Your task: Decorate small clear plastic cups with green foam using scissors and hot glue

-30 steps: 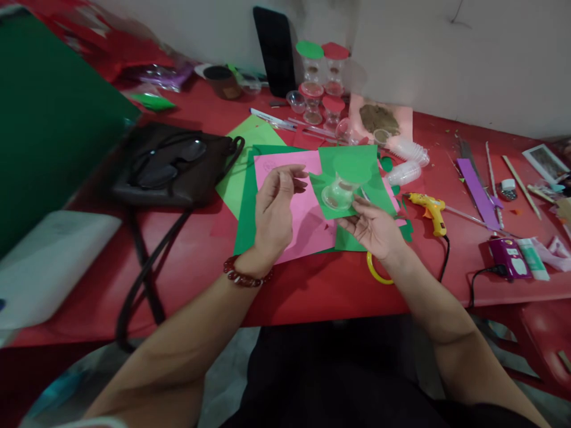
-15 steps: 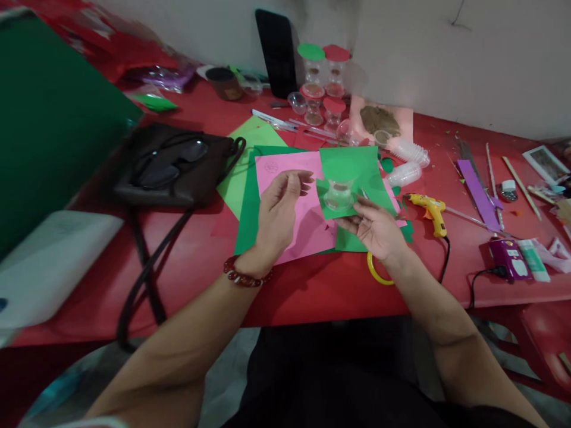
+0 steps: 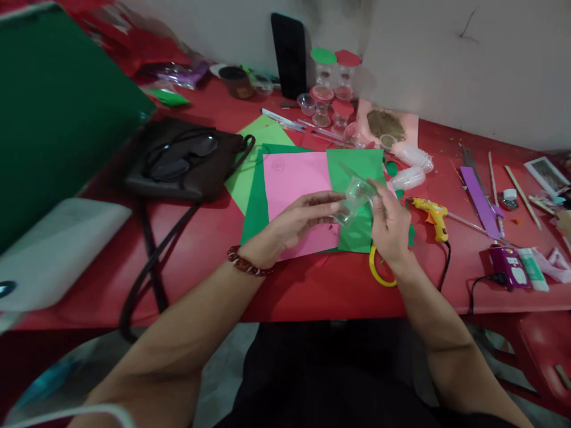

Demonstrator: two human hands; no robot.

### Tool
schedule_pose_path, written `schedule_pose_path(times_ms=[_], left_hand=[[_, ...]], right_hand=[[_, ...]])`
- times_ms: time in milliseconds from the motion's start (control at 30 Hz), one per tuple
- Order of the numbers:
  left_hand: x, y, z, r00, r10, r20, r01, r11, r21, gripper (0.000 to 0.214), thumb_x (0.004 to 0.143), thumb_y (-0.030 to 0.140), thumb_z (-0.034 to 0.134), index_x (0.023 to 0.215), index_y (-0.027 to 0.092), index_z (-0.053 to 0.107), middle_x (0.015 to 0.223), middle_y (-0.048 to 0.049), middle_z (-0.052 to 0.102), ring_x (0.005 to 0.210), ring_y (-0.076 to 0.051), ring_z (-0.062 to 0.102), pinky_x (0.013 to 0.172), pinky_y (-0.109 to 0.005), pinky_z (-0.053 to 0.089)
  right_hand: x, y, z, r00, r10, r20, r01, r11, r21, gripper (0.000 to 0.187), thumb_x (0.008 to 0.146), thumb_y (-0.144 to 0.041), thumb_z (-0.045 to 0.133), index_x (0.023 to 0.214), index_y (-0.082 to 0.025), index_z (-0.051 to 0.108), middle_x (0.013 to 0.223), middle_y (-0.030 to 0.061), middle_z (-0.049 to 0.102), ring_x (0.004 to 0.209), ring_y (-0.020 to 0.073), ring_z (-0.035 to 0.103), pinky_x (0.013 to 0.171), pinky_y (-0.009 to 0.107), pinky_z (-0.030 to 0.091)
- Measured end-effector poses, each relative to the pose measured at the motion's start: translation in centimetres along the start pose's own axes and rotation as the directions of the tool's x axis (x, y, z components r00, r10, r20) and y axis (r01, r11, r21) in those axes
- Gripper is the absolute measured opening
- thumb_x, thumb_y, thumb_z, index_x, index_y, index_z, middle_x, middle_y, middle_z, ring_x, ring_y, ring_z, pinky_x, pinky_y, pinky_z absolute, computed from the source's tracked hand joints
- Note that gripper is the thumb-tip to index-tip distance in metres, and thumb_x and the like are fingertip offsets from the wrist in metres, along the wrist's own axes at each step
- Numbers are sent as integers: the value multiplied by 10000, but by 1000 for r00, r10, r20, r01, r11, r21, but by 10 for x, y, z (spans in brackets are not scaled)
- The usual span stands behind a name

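Observation:
Both my hands hold a small clear plastic cup hourglass (image 3: 354, 199) tilted above the paper sheets. My left hand (image 3: 301, 220) pinches its lower end with the fingertips. My right hand (image 3: 392, 226) grips its upper end, fingers curled. Beneath lie a pink sheet (image 3: 297, 184) and a dark green sheet (image 3: 357, 172) on the red table (image 3: 312, 285). A light green sheet (image 3: 256, 148) pokes out to the left.
A black bag (image 3: 182, 157) lies left of the papers. A yellow glue gun (image 3: 430, 214) and a yellow ring (image 3: 379, 270) sit by my right wrist. Finished cup hourglasses (image 3: 332, 83), stacked clear cups (image 3: 413, 166), sticks, a purple strip (image 3: 479, 193) and a phone (image 3: 289, 53) crowd the back.
The green paper piece held up behind the cup piece is gone from my right hand. My left hand closed in and took hold of the cup piece, now tilted between both hands.

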State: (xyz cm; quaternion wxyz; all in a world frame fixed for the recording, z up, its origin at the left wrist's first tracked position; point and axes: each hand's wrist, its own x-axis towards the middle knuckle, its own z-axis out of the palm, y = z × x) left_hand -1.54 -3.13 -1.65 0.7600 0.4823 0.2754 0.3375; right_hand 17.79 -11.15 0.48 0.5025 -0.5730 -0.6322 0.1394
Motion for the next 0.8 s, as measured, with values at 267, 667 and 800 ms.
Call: schedule_pose_path(times_ms=[267,667,800], left_hand=[[-3,0,7,999,51,15,-52,996,75,311,663,379,965,870,205,812,829,-58,787,740,-191,732,669,-311,592],[2,7,5,998,-18,-58,10,991,-135,266,670,351,958,843,187,839,833,-73,794,725,-184,724,694,-327,607],[-1,8,6,997,16,-79,-30,984,-176,318,631,354,983,877,201,851,826,-52,795,721,-167,725,676,-292,599]], right_hand=[[0,2,5,987,-133,94,136,990,-24,358,1088,-347,438,1298,-340,727,1336,19,779,1300,238,703,1270,559,430],[0,15,11,997,-2,-78,13,990,143,501,1013,-366,600,1502,-307,511,1494,123,626,1355,270,642,1196,551,485],[-3,15,13,995,0,-98,14,989,147,454,999,-332,616,1447,-296,547,1437,122,653,1304,258,669,1161,529,520]])
